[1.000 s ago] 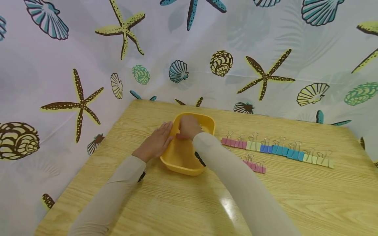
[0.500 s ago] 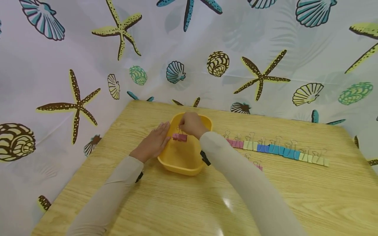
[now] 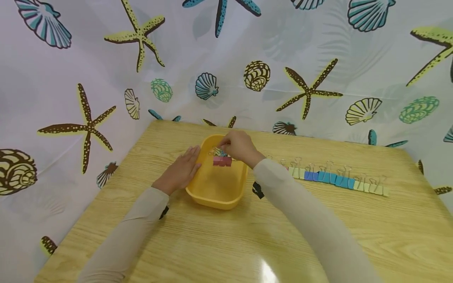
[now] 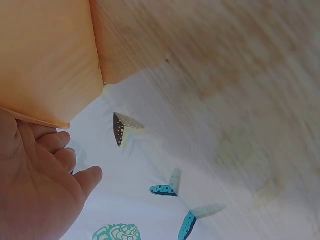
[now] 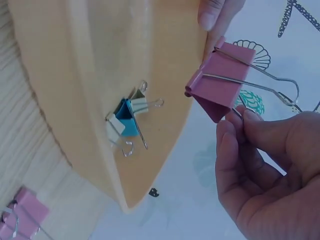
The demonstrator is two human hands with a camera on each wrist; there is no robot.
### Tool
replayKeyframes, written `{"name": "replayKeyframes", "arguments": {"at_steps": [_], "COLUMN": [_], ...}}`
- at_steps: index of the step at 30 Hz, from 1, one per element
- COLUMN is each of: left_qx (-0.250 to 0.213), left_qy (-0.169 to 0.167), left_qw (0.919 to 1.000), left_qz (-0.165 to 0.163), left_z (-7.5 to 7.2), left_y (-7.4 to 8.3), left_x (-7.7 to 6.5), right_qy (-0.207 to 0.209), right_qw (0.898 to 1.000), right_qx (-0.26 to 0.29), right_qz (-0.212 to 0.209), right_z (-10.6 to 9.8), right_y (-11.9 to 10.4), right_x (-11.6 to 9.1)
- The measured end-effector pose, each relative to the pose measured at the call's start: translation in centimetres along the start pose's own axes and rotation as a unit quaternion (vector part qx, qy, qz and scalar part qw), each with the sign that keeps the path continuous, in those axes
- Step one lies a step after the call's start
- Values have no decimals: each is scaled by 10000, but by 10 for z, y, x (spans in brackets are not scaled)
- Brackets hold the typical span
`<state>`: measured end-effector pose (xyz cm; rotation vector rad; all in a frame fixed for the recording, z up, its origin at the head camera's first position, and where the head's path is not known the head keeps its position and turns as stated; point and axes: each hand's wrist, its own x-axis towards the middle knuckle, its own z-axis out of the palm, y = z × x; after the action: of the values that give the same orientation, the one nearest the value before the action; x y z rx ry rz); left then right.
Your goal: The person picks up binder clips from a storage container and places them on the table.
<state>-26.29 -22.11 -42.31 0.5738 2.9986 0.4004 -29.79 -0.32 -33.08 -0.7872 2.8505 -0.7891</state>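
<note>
My right hand (image 3: 240, 146) pinches a pink binder clip (image 3: 222, 161) by a wire handle, above the yellow plastic basin (image 3: 212, 203). In the right wrist view the clip (image 5: 227, 75) shows its pink body, both silver handles spread apart. Along the basin's left rim lies my left hand (image 3: 180, 169), its fingers extended and touching the outer side. The left wrist view shows those fingers under the basin's edge (image 4: 50, 121). At the basin's far end sit a blue binder clip (image 5: 128, 124) and a few pale ones (image 5: 115, 123).
A row of binder clips stands on the wooden table (image 3: 212, 243) to the right: pale yellow (image 3: 296, 173), blue (image 3: 327, 177) and more pale yellow (image 3: 376, 188). My right forearm hides part of it. Behind the table hangs a shell-printed cloth (image 3: 226, 51).
My right hand has come up from inside the basin with the pink binder clip and shifted slightly right. The left hand stays at the rim. The head view has drifted a little.
</note>
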Motion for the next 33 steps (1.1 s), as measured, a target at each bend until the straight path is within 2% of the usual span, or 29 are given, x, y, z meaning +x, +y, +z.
{"name": "replayKeyframes", "arguments": {"at_steps": [3, 8, 15, 22, 33], "left_qx": [3, -7, -34, -16, -61], "left_qy": [-19, -28, -61, -139, -202], "left_qw": [10000, 10000, 10000, 9999, 9997], "left_qz": [-2, 22, 18, -48, -77], "left_z": [0, 1, 3, -1, 0], "left_y": [1, 0, -1, 1, 1], "left_x": [1, 1, 1, 1, 0], "right_qy": [92, 81, 72, 97, -240], "right_qw": [9999, 9999, 9987, 9983, 9945], "right_qx": [3, 0, 104, 159, -27], "right_qz": [-50, 114, 490, 557, 1017], "right_z": [-7, -19, -37, -52, -75], "right_y": [9, 29, 68, 106, 167], "right_x": [-7, -21, -47, -72, -130]}}
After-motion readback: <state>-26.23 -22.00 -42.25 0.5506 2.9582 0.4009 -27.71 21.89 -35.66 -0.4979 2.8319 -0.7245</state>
